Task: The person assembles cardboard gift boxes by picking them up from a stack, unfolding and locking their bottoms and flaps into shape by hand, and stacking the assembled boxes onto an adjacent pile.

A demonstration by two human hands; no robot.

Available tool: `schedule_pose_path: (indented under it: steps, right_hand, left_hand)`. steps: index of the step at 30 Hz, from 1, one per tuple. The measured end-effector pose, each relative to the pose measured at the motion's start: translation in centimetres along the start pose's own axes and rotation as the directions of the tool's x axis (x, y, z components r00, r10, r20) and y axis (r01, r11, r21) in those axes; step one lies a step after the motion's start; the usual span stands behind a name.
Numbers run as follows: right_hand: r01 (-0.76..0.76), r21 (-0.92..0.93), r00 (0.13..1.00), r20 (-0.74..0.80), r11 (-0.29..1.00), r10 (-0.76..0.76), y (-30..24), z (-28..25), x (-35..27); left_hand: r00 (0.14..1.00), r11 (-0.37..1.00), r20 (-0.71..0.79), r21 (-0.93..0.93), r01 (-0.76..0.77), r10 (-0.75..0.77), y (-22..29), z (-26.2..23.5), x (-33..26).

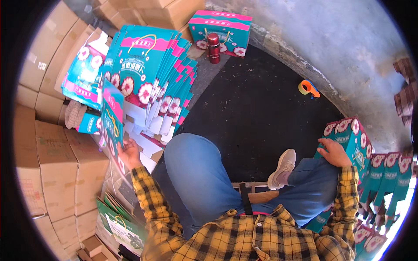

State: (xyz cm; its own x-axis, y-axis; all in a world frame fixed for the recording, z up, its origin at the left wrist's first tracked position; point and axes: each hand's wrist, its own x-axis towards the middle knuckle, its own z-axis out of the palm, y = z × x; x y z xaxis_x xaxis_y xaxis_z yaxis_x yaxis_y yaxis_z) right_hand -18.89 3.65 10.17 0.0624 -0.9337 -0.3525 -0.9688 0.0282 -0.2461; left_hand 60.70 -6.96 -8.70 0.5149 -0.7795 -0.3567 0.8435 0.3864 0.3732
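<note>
Head camera, looking down: a black floor mat (257,108) fills the centre of the frame, with plain brown boxes (54,165) stacked along the left side. At upper left leans a fanned stack (150,78) of flat teal-and-pink cartons printed with flowers; its smooth faces look likely to slide over one another.

Just in front of the stack, left of centre, one flat carton (111,106) stands tilted, nearly edge-on. It looks light and fairly stiff, of thin board that could crease at the folds or bend if pinched mid-panel. Its long edge seems the best hold, with a second hand opposite to steady it. The left hand (129,154) is curled closed on its lower right edge, palm turned upward.

At the right of the frame is a teal printed box (344,135). The right hand (335,153) lies in front of it, loosely open and gripping nothing visible; whether it touches the box, I cannot tell.

Smaller still are a red flask (214,48) at upper centre and an orange-and-yellow tape roll (311,88) at upper right. Thinnest of all, a yellow cord handle (114,124) hangs on the tilted carton's face, soft and apt to snag.
</note>
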Motion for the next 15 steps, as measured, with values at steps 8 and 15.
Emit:
schedule_pose_path:
  steps: [8, 15]
  right_hand:
    - [0.092, -0.026, 0.985, -0.141, 0.995, -0.095, 1.5, -0.5, -2.8]
    - [0.070, -0.032, 0.988, -0.134, 0.997, -0.074, 3.3, -0.5, -4.4]
  left_hand:
    - [0.878, 0.598, 0.321, 0.643, -0.478, 0.356, -7.3, 14.3, -16.8]
    - [0.740, 0.409, 0.671, 0.663, -0.627, 0.045, -11.1, 23.1, -22.2]
